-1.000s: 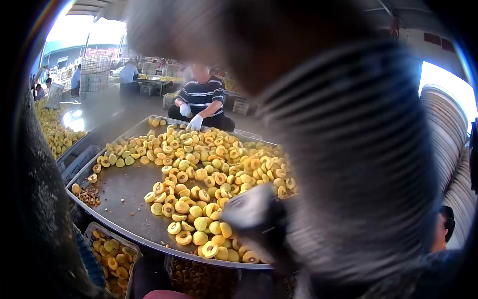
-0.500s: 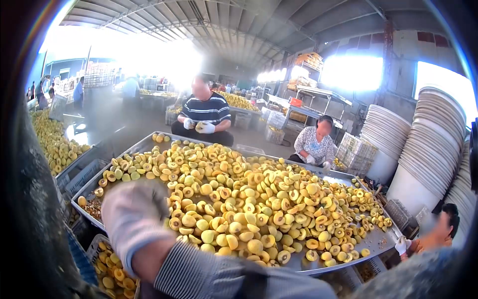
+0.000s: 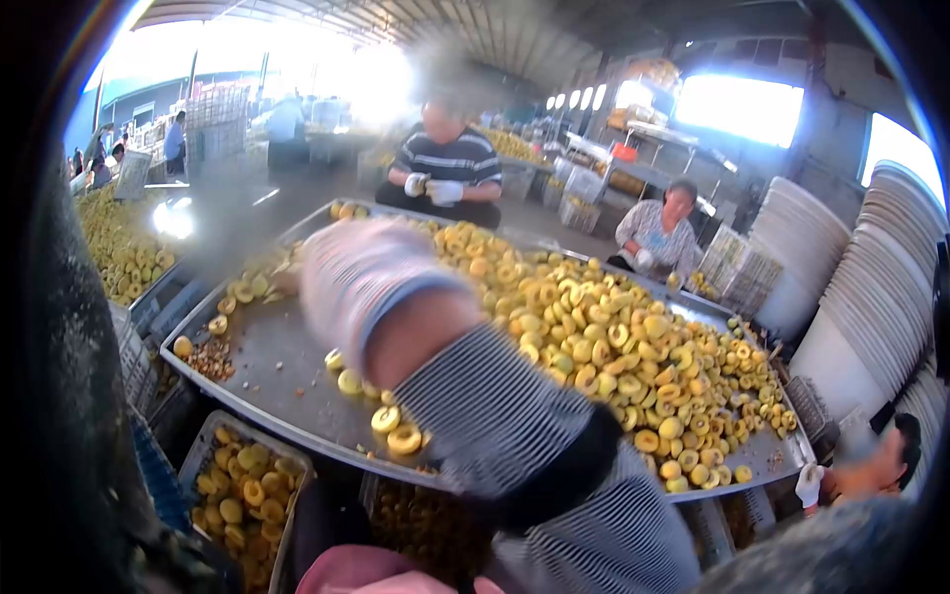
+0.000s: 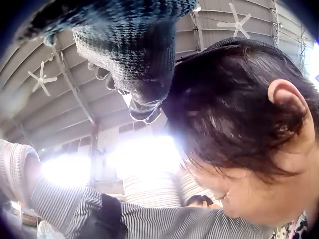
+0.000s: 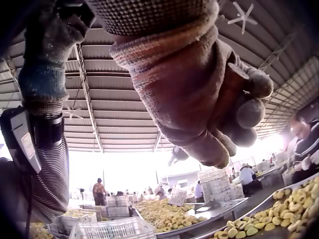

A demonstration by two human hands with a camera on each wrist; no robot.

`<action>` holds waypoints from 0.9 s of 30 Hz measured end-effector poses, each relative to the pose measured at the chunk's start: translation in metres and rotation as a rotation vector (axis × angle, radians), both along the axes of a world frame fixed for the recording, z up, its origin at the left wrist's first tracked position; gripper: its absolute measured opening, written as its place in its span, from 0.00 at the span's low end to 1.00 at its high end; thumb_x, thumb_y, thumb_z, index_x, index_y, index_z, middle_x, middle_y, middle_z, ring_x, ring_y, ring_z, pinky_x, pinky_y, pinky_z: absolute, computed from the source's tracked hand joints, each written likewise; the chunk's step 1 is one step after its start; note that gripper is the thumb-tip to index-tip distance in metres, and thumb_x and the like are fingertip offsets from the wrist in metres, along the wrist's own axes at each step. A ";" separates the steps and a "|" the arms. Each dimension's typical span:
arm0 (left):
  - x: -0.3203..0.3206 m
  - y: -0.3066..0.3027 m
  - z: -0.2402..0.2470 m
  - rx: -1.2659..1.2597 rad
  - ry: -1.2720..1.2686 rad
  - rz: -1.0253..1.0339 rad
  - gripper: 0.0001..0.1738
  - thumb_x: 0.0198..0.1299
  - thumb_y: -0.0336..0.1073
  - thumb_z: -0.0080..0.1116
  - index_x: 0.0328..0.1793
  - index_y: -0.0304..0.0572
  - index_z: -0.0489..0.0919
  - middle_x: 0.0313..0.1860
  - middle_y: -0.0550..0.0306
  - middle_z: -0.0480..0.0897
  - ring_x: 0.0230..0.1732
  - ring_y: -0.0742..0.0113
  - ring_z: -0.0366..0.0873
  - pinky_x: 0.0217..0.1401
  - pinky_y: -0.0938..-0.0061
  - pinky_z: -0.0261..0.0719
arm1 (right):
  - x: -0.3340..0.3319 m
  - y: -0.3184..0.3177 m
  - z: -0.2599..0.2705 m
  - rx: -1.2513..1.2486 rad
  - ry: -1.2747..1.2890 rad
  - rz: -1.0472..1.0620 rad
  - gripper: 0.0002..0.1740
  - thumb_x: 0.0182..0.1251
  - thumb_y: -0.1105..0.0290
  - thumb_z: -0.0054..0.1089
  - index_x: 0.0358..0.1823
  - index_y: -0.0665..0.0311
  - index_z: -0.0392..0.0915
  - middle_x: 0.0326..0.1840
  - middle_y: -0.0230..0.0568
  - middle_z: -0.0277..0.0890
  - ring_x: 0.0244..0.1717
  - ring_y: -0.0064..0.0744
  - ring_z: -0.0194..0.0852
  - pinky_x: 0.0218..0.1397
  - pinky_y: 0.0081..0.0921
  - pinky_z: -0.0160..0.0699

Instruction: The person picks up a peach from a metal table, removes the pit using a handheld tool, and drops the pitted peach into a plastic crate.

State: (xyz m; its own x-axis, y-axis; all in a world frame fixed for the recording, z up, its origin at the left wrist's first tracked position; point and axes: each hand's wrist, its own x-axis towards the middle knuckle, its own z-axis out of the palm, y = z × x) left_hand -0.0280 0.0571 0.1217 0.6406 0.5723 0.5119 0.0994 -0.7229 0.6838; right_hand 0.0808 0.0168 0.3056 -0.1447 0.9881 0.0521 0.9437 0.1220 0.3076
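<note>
My right hand (image 3: pixel 356 282), in a light glove and blurred by motion, reaches over the left part of a big metal tray (image 3: pixel 267 366) heaped with halved yellow peaches (image 3: pixel 594 337). Its striped sleeve (image 3: pixel 495 416) crosses the view from the lower right. In the right wrist view the right hand (image 5: pixel 199 94) has its fingers curled with nothing showing in them. My left hand (image 4: pixel 134 55), in a dark knit glove, is raised near my head. It also shows blurred as a gloved left hand (image 5: pixel 50 50) above a wrist device (image 5: pixel 20 142); its grip is unclear.
A crate of peach halves (image 3: pixel 237 485) stands below the tray's near edge, with a pile of pits (image 3: pixel 210 358) on the tray's left. Two workers (image 3: pixel 445 168) (image 3: pixel 658 233) sit at the far side. Stacked white basins (image 3: pixel 871 287) fill the right. Another fruit pile (image 3: pixel 119 257) lies left.
My right arm filled the right of the view, swung down to the lower left, and is now lifted over the tray's left middle. The view has shifted slightly left.
</note>
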 end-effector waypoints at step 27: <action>-0.037 0.016 0.121 0.251 -0.356 -0.205 0.38 0.48 0.49 0.73 0.61 0.39 0.71 0.53 0.49 0.76 0.54 0.56 0.75 0.56 0.65 0.75 | 0.115 -0.140 -0.280 -0.150 0.774 -0.034 0.16 0.60 0.69 0.62 0.50 0.59 0.79 0.30 0.46 0.81 0.31 0.41 0.81 0.34 0.28 0.78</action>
State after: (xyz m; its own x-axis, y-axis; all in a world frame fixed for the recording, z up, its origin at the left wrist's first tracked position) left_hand -0.0653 0.0728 0.2431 0.4870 0.2828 0.8264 -0.2714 -0.8503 0.4509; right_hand 0.1961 -0.1228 0.0254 -0.0914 0.9958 -0.0081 0.8865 0.0777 -0.4561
